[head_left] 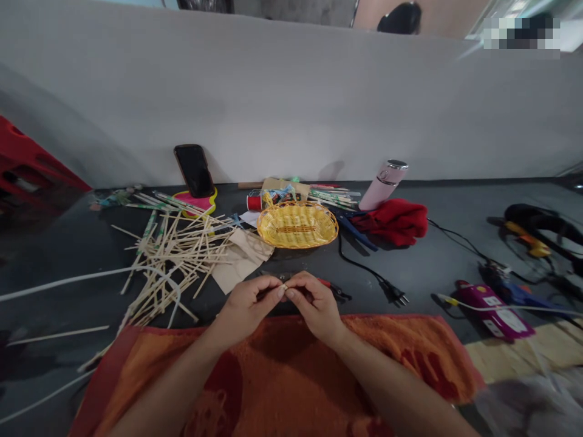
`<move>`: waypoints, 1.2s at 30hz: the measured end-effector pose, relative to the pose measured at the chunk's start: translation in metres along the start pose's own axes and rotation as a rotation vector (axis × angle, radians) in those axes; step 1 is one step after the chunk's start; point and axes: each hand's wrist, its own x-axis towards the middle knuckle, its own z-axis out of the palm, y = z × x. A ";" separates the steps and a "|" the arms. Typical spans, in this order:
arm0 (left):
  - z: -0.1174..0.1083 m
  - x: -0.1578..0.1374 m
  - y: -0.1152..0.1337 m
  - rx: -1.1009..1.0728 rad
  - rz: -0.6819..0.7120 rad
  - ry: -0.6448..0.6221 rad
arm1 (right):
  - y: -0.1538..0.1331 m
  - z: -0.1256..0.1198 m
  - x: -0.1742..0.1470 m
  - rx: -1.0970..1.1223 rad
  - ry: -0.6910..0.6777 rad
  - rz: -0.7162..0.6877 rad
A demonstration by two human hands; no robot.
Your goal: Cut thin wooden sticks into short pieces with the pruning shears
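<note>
Towel, 6 o'clock: orange and red, soft-piled towel (291, 376), spread under both forearms at the near edge.
Left hand: left hand (249, 301), thumb and index fingertip closed in a pinch, the other fingers curled, with hold of one side of a small pale piece (283, 287).
Right hand: right hand (317, 303), pinched the same way on the other side, its fingertips meeting the left's; the piece sits between them, too small to tell its material.
Hand tool, 2 o'clock: red-and-black hand tool (325, 283) on the grey surface (437, 261), partly hidden by the right hand.
Plug, 3 o'clock: black plug (397, 295) on its cable; well beyond, a glossy magenta device (496, 311).
Sticks, 10 o'clock: loose, crisscrossed heap of thin, straight, pale sticks (175, 249), a white cord (155, 270) arching across.
Paper, 10 to 11 o'clock: flat brown paper (239, 258), overlapped by sticks.
Basket, 12 o'clock: oval, woven yellow basket (298, 226).
Cloth, 2 o'clock: crumpled red cloth (396, 221), in front of a smooth pink bottle (383, 187).
Spool, between 11 and 12: red spool (254, 203) beside the basket.
Phone, 11 o'clock: dark phone (194, 171), leaning back near the pale wall (291, 109).
</note>
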 end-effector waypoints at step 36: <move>0.007 -0.001 -0.012 0.081 -0.008 0.107 | 0.003 -0.003 0.000 -0.179 -0.027 0.054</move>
